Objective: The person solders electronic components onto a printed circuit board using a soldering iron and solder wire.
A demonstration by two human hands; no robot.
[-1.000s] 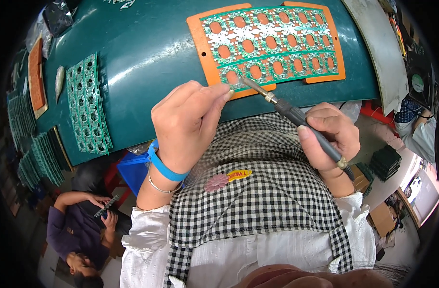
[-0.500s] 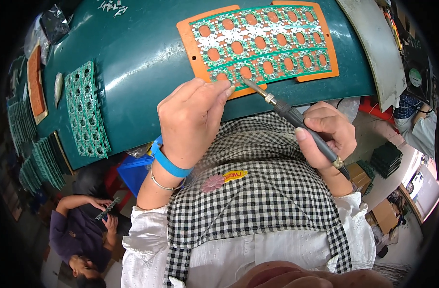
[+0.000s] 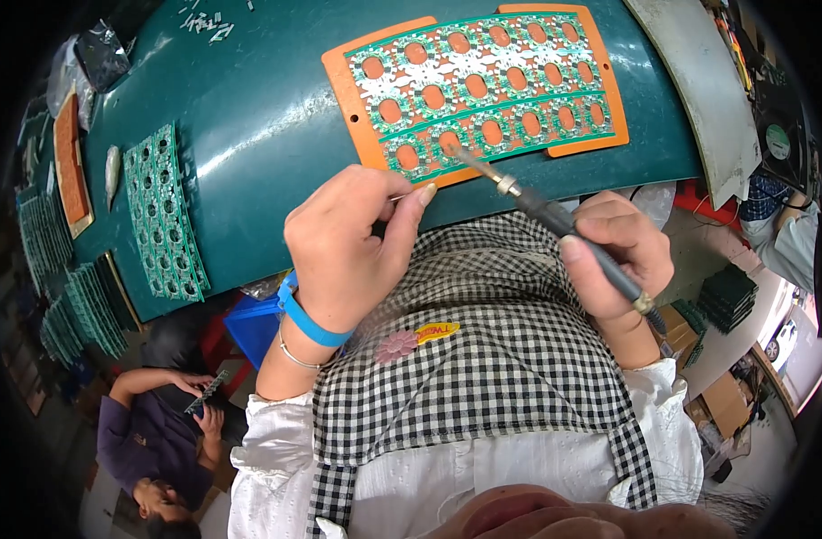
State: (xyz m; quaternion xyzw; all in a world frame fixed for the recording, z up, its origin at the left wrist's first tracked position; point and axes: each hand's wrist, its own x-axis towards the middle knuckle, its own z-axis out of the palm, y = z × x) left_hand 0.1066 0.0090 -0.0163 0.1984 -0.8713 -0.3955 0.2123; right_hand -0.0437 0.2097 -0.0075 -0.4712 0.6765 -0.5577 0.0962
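On the tabletop (image 3: pixel 267 117), an orange tray (image 3: pixel 344 85) is set by the near edge, toward the right corner; in it a green panel (image 3: pixel 494 112) is carried flat, the tray's orange base being seen through three rows of round holes. An iron (image 3: pixel 548 214) is gripped firmly by its handle in the right hand (image 3: pixel 622 244), its tip aimed at the panel's nearest row; whether the panel is touched cannot be told. The thumb and forefinger of the left hand (image 3: pixel 346 225) are brought near each other at the tray's near rim, left of the iron; how far they are closed, and whether anything thin is held, cannot be told.

A second panel (image 3: pixel 157 216) is laid near the tabletop's near left corner. At the left edge a second tray (image 3: pixel 70 166) is placed, and near the far left corner a dark plastic bag (image 3: pixel 101 56), its contents hidden. White bits (image 3: pixel 204 22) are scattered toward the far edge. Below the near edge, a blue bin (image 3: pixel 254 325) is partly covered by the left wrist.
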